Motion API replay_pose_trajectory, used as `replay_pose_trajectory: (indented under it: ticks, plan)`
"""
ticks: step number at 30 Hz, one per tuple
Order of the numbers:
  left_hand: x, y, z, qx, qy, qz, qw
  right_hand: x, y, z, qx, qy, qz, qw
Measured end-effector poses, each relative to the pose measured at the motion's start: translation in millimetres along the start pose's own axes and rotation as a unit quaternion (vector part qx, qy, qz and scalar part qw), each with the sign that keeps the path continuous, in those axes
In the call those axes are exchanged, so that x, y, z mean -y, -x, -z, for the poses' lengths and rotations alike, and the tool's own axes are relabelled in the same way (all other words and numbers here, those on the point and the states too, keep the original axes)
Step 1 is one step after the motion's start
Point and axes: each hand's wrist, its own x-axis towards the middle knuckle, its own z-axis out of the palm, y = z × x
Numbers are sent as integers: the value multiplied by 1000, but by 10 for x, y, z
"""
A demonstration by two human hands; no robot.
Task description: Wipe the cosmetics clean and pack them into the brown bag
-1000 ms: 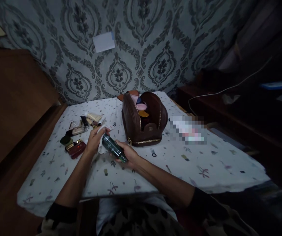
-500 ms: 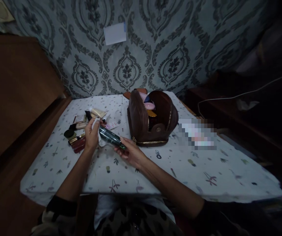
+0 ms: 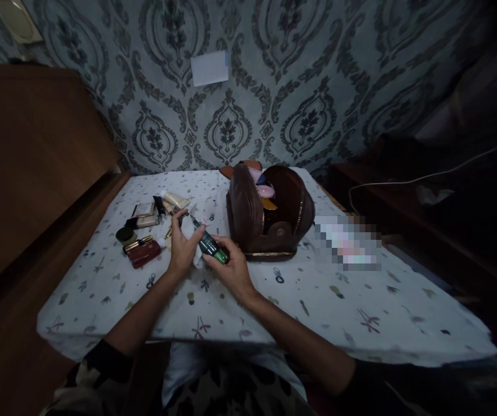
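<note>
At the near edge of the cloth-covered surface (image 3: 326, 306), two forearms are stretched forward. Just beyond, a dark green bottle (image 3: 208, 245) is held tilted above the surface, between the hands and in front of the bag. Its bright green end is gripped by the right hand (image 3: 236, 270), fingers curled around it; a white wipe (image 3: 198, 254) is held against its side by the left hand (image 3: 182, 248), thumb laid along the barrel. Half a second ago the left hand was set at the bottle's far end; it has since been brought closer to the right, so that, as far as can be judged, a lower stretch is now being wiped.

To the left, a red case (image 3: 145, 254), a dark green jar (image 3: 126, 235) and a cream tube (image 3: 176, 200) are laid out. A brown bag (image 3: 242, 202) is left gaping farther back, and a white card (image 3: 210, 68) is seen on the wall.

Pale lettering is carried by the bottle (too small to be read), and no brand can be made out.
</note>
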Motion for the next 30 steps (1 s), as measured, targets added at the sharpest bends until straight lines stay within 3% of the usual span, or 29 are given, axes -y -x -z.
replay_pose_trajectory:
  ticks: [3, 6, 9, 11, 13, 16, 18, 20, 22, 24, 27, 30]
  plan:
    - [32, -79, 61, -24, 31, 17, 999, 28, 25, -4, 12, 31, 26, 999]
    - [89, -190, 126, -68, 103, 93, 988, 22, 42, -20, 38, 15, 8, 999]
    - [127, -288, 169, -109, 167, 156, 968, -4, 51, -45, 63, -57, -58, 995]
    - [124, -328, 187, -101, 205, 179, 957, -11, 49, -58, 92, -140, -131, 977]
    - [97, -334, 194, -58, 239, 190, 950, -3, 36, -56, 122, -235, -219, 939]
    - [29, -274, 175, 15, 278, 175, 944, 13, -3, -20, 141, -362, -337, 858]
    - [-6, -208, 144, 36, 288, 157, 944, 10, -30, 10, 149, -418, -393, 805]
    - [-11, -155, 113, 38, 257, 129, 957, -2, -41, 24, 157, -443, -427, 772]
    - [18, -133, 97, 18, 196, 99, 975, -12, -35, 12, 148, -438, -436, 772]
    - [62, -146, 105, -24, 148, 86, 985, -15, -15, -21, 131, -421, -418, 794]
    - [106, -206, 152, -84, 131, 104, 982, -13, 23, -71, 127, -390, -371, 833]
    - [94, -274, 210, -97, 148, 130, 976, -10, 53, -86, 135, -355, -345, 858]
